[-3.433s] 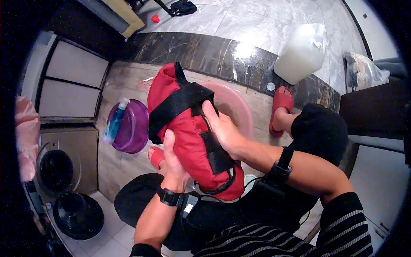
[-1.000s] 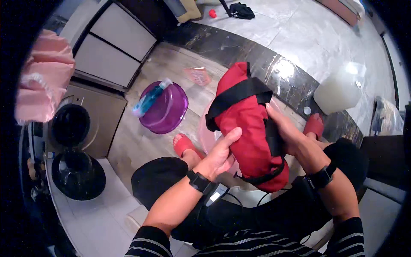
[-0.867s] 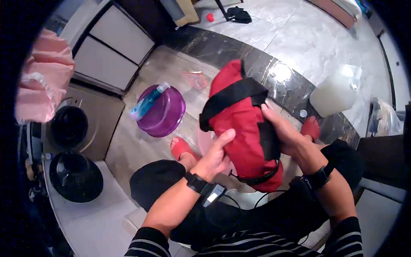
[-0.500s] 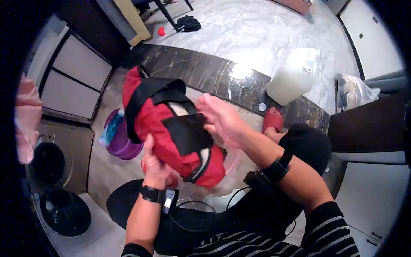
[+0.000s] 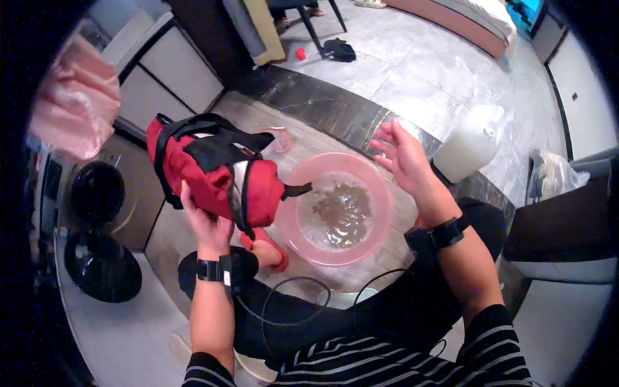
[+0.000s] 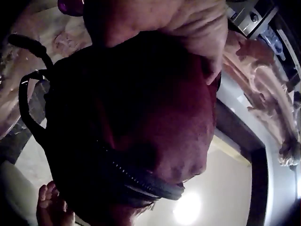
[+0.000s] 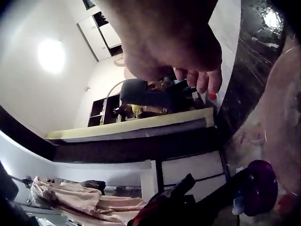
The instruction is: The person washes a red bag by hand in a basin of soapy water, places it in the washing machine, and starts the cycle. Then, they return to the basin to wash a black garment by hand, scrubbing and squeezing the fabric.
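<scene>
My left hand (image 5: 209,227) holds a red fabric bag (image 5: 216,174) with black straps, its thumb up along the near side and the other fingers hidden beneath. The bag is raised to the left of a pink basin (image 5: 287,226) of murky, sudsy water (image 5: 342,209). A black strap end dangles over the basin's rim. In the left wrist view a black zip (image 6: 127,176) runs along the dark bag. To the right of the basin, my right hand (image 5: 407,161) is up in the air, fingers loosely bent, with nothing in it.
A white jug (image 5: 471,145) stands beyond the basin on the right. In the right wrist view a purple basin (image 7: 264,188) has a blue bottle (image 7: 239,201) by it. A washing machine with its black door (image 5: 103,264) swung out is at left. Pink cloth (image 5: 80,106) hangs above.
The right hand has let go of the bag and moved right. The left hand has carried the bag left and turned it, so the pink basin shows.
</scene>
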The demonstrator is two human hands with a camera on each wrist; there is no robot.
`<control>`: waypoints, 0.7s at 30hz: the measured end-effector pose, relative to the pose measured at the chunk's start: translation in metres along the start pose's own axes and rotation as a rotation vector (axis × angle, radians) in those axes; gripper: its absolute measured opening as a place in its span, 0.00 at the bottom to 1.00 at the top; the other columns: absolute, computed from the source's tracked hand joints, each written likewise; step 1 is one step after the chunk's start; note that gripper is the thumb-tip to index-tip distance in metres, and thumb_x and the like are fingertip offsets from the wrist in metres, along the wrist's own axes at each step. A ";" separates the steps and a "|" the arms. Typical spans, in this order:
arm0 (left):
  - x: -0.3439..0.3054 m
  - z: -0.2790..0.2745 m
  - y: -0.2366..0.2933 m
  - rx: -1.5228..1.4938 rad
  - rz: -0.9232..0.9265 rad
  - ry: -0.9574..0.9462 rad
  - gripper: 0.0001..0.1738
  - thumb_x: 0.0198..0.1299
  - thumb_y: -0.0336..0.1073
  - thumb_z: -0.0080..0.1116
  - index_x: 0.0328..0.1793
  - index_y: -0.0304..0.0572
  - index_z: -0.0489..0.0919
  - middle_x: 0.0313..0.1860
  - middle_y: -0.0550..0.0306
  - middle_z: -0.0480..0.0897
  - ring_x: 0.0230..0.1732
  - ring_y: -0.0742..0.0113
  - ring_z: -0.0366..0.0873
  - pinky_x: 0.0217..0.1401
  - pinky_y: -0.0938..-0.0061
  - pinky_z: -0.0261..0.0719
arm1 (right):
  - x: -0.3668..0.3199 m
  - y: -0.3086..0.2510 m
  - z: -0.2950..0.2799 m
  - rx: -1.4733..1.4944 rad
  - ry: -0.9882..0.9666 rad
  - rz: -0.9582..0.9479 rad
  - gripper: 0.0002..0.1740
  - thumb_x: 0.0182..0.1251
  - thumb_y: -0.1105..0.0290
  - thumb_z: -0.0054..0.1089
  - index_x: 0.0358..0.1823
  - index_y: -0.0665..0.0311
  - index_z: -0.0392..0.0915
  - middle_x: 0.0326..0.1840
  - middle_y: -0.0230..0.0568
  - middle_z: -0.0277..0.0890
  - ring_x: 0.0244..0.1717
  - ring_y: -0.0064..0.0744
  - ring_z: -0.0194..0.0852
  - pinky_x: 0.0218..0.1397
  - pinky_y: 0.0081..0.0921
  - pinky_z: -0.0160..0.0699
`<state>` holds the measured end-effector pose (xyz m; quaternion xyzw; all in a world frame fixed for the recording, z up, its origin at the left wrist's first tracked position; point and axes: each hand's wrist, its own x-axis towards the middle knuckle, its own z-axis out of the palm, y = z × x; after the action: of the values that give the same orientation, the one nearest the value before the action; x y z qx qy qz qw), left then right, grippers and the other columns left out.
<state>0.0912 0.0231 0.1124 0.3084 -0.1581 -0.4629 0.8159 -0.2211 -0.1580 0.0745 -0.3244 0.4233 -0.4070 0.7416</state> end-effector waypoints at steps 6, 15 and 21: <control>-0.027 -0.013 0.039 -0.114 0.020 0.003 0.29 0.64 0.54 0.52 0.67 0.47 0.71 0.64 0.56 0.75 0.66 0.55 0.70 0.73 0.54 0.62 | -0.007 -0.001 -0.001 -0.030 0.058 -0.016 0.19 0.74 0.49 0.45 0.49 0.56 0.71 0.51 0.34 0.72 0.53 0.34 0.72 0.51 0.35 0.70; -0.033 0.001 0.039 -0.111 0.092 -0.002 0.29 0.64 0.53 0.53 0.66 0.45 0.71 0.63 0.54 0.75 0.63 0.56 0.73 0.72 0.58 0.65 | -0.018 -0.008 -0.020 -0.031 0.091 -0.001 0.18 0.73 0.49 0.48 0.47 0.55 0.72 0.48 0.32 0.72 0.56 0.37 0.70 0.54 0.38 0.68; 0.003 -0.025 0.021 0.100 0.171 0.096 0.32 0.59 0.61 0.55 0.63 0.51 0.73 0.58 0.60 0.78 0.60 0.57 0.74 0.67 0.56 0.68 | -0.015 0.010 -0.031 -0.151 -0.013 0.094 0.16 0.68 0.52 0.55 0.49 0.51 0.76 0.47 0.28 0.73 0.48 0.25 0.73 0.47 0.26 0.73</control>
<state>0.1204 0.0377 0.1068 0.3558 -0.1674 -0.3681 0.8426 -0.2501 -0.1444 0.0581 -0.3616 0.4628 -0.3365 0.7361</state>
